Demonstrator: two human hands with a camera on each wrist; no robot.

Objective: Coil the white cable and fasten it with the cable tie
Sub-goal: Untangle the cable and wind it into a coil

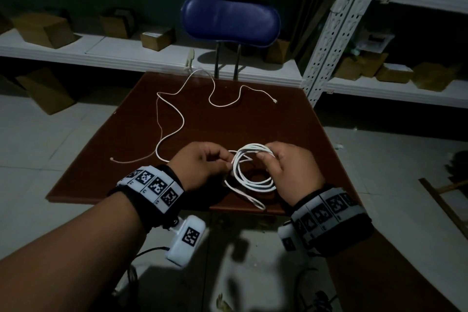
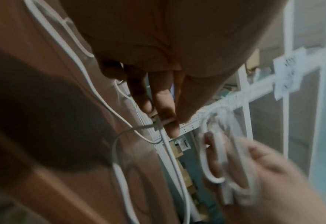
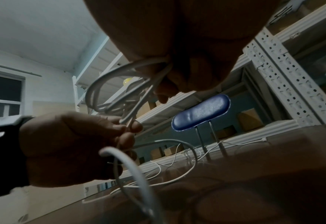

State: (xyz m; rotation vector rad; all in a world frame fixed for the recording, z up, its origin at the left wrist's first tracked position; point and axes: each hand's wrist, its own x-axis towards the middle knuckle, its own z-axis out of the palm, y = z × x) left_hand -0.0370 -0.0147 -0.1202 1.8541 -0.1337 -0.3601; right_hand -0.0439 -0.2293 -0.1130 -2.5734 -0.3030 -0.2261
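The white cable [image 1: 253, 185] is wound into a coil of several loops held upright over the near part of the brown table [image 1: 253, 121]. My right hand [image 1: 266, 156] grips the top of the coil [image 3: 104, 84] with curled fingers. My left hand [image 1: 228, 162] pinches a thin white strand [image 2: 144, 126] at the coil's left side, between thumb and fingers [image 3: 131, 127]. I cannot tell whether that strand is the cable tie or the cable's end. A narrow loop [image 1: 250, 200] trails from the coil to the table's front edge. The coil [image 2: 215, 151] is blurred in the left wrist view.
A second, thinner white cable [image 1: 172, 106] snakes across the far and left parts of the table. A blue-backed chair [image 1: 230, 20] stands behind the table. White metal shelves [image 1: 76, 48] with cardboard boxes line the back, with a perforated upright [image 1: 329, 33] at the right.
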